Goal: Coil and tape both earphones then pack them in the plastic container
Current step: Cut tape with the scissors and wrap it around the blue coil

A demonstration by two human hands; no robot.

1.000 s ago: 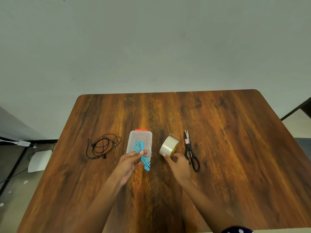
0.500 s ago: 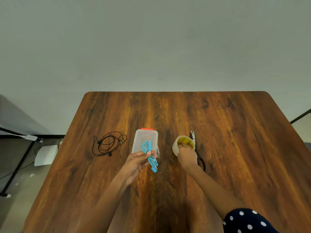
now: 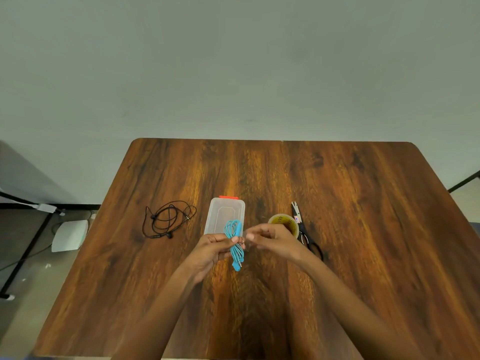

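Blue earphones, coiled, sit pinched in the left hand above the table, while the right hand pinches clear tape beside them, near the plastic container

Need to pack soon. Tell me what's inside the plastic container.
The plastic container looks empty through its clear body; the blue earphones and left hand cover its near end.
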